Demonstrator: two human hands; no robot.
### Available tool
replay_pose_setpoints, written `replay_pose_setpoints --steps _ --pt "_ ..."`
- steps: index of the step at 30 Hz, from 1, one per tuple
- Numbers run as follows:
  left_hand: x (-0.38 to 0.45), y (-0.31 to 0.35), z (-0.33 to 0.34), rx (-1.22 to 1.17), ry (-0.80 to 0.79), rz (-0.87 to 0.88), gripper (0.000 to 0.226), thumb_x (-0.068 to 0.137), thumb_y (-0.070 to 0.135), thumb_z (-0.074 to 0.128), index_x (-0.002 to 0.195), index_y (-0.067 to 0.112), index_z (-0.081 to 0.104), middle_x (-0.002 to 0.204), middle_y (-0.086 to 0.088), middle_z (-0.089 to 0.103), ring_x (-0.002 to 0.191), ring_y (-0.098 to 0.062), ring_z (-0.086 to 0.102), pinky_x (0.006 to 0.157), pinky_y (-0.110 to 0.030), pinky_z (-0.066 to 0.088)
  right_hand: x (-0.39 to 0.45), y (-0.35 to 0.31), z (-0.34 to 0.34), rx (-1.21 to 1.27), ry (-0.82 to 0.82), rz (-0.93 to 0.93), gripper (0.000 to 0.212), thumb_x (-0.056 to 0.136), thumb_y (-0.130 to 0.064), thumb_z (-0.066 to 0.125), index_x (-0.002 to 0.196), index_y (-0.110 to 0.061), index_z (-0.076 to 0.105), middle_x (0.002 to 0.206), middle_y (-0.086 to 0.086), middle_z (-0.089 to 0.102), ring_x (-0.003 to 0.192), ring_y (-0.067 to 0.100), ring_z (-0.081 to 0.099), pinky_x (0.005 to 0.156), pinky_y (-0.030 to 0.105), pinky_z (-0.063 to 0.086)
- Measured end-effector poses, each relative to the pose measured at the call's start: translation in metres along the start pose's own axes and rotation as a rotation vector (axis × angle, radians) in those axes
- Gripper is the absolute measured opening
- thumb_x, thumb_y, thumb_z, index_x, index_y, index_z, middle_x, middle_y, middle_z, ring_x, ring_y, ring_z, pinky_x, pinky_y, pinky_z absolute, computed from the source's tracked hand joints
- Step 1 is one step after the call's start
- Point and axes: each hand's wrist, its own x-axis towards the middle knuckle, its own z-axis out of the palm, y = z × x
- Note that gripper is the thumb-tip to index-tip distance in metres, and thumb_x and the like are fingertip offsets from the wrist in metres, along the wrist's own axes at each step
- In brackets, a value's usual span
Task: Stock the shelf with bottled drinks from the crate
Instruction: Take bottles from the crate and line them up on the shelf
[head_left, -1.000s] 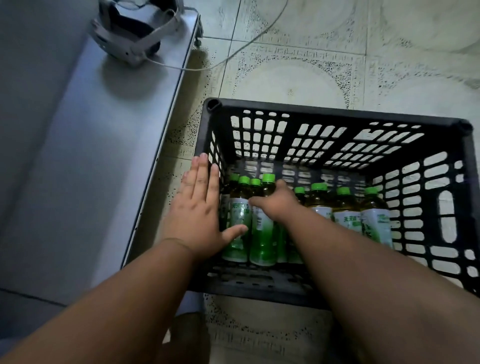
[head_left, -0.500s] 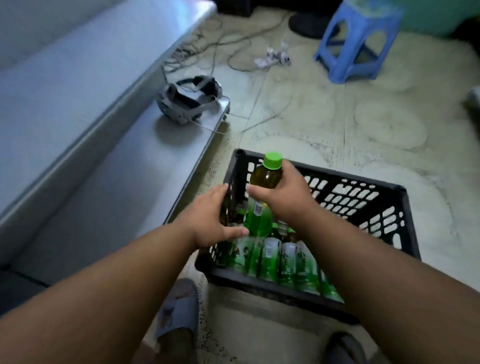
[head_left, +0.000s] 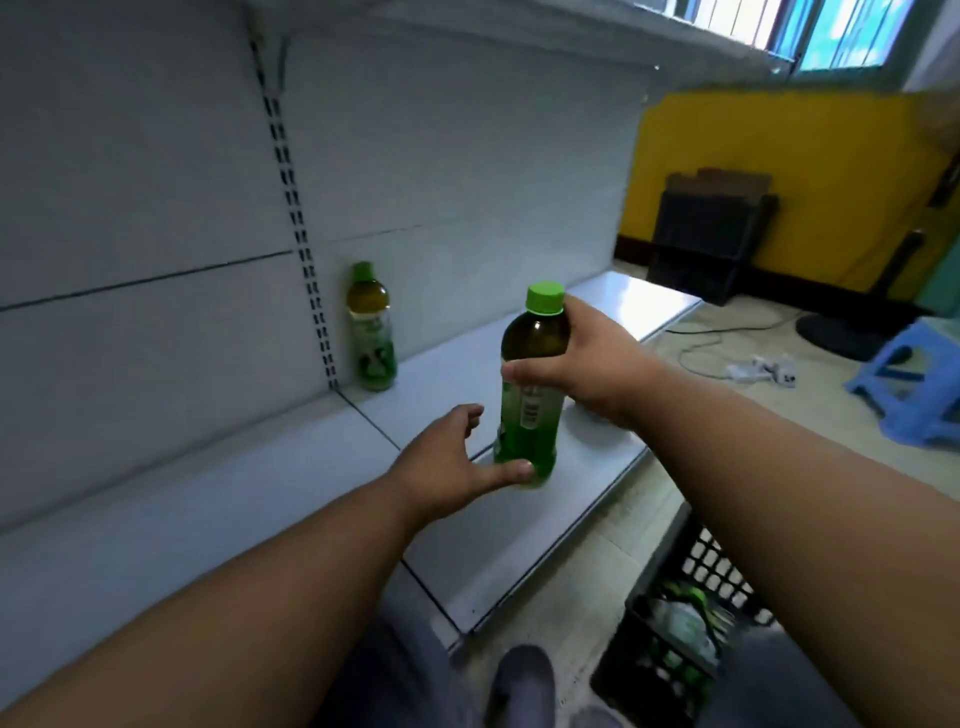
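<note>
While the right hand (head_left: 587, 358) wraps its fingers round the shoulder of a bottle (head_left: 530, 384), thumb across the front just above the label, the left hand (head_left: 447, 467) steadies the base, thumb laid along the bottom edge and the other fingers loosely curled behind it. So the right grip is closed on the bottle; the left touches it with the thumb only. The bottle is smooth dark plastic, rounded at the shoulder, with a ribbed bright green cap (head_left: 544, 298) and a glossy green label carrying a white barcode patch. It is upright, low over the front part of the pale metal shelf (head_left: 291, 499); whether its base touches the shelf I cannot tell. A second bottle (head_left: 370, 327) of the same kind stands upright at the back of the shelf, against the flat back panel and just beside the slotted upright rail (head_left: 296, 208). Bare shelf surface lies between the two bottles and stretches away on both sides. The shelf's front edge is a straight thin lip. Below it on the tiled floor sits the black latticed plastic crate (head_left: 691, 587), with more green-labelled bottles inside, near a shoe (head_left: 522, 680)
</note>
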Motion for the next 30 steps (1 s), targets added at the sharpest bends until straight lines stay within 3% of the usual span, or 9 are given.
replay_pose_setpoints --steps 10,17,21,24,27,30 --pt "0.021 -0.056 -0.028 0.144 0.159 -0.142 0.110 0.068 0.074 0.070 0.156 0.027 0.023 0.162 0.004 0.028 0.145 -0.015 0.032 0.116 -0.036 0.032 0.067 -0.005 0.060 -0.040 -0.103 -0.106 0.057 0.070 -0.030 0.088 0.116 -0.026 0.054 0.106 -0.009 0.067 0.099 0.014 0.064 0.083 0.033 0.054" --pt "0.102 -0.093 -0.015 0.365 0.127 -0.348 0.126 0.070 0.082 0.062 0.159 0.018 0.000 0.168 -0.005 -0.002 0.153 -0.022 0.003 0.122 -0.036 0.012 0.159 0.045 0.091 -0.011 -0.098 -0.099 0.056 0.069 -0.034 0.088 0.113 -0.025 0.053 0.103 -0.005 0.067 0.098 0.017 0.065 0.085 0.040 0.057" --pt "0.142 -0.116 -0.003 0.560 0.165 -0.432 0.126 0.074 0.090 0.040 0.156 0.008 -0.010 0.165 -0.016 -0.015 0.152 -0.030 -0.012 0.123 -0.043 -0.002 0.201 0.066 0.110 -0.002 -0.090 -0.074 0.060 0.069 -0.038 0.088 0.115 -0.026 0.051 0.104 -0.006 0.066 0.100 0.017 0.063 0.085 0.041 0.056" --pt "0.156 -0.130 0.011 0.646 0.186 -0.472 0.124 0.074 0.092 0.022 0.155 0.005 -0.013 0.163 -0.018 -0.020 0.150 -0.031 -0.019 0.122 -0.047 -0.007 0.216 0.076 0.118 0.043 -0.083 -0.052 0.073 0.068 -0.039 0.088 0.126 -0.028 0.046 0.114 -0.004 0.066 0.107 0.020 0.063 0.088 0.043 0.056" --pt "0.158 -0.136 0.015 0.680 0.176 -0.464 0.122 0.075 0.091 0.022 0.155 0.006 -0.014 0.163 -0.017 -0.022 0.150 -0.030 -0.020 0.122 -0.047 -0.007 0.208 0.100 0.123 -0.036 -0.076 -0.034 0.096 0.065 -0.041 0.090 0.142 -0.028 0.034 0.135 0.000 0.053 0.121 0.021 0.054 0.098 0.047 0.052" --pt "0.156 -0.133 0.013 0.689 0.148 -0.466 0.118 0.078 0.089 0.020 0.155 0.008 -0.016 0.162 -0.017 -0.024 0.149 -0.029 -0.024 0.122 -0.047 -0.007 0.196 0.126 0.130 -0.194 -0.098 0.012 0.082 0.069 -0.041 0.087 0.135 -0.022 0.042 0.133 0.001 0.048 0.122 0.024 0.053 0.098 0.046 0.052"
